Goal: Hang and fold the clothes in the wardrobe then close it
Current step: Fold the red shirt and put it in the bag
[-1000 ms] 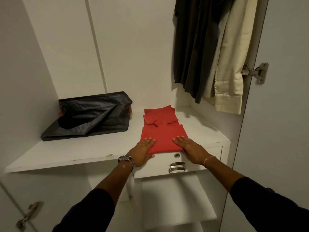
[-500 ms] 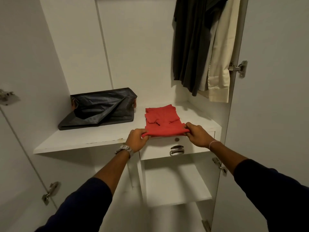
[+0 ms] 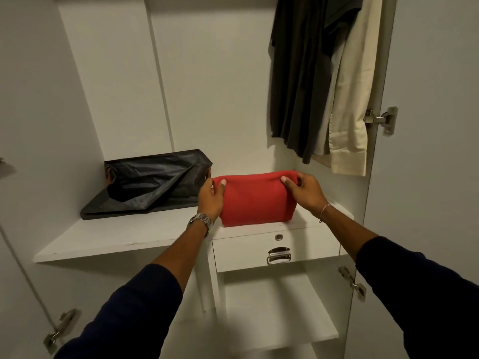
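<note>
red folded garment [image 3: 255, 200] on white shelf [image 3: 124, 237] above the drawer [image 3: 277, 251], far edge lifted. left hand [image 3: 211, 198] pinches its left top corner, right hand [image 3: 304, 191] pinches the right. black bag [image 3: 150, 182] just left, dark and cream clothes [image 3: 321, 79] hanging above right.

Both hands [image 3: 255, 194] pinch red garment [image 3: 256, 203] top corners, on shelf [image 3: 129, 239].

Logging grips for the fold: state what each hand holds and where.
Both hold the red garment by its raised folded edge: left hand pinches the left corner, right hand the right corner.
</note>
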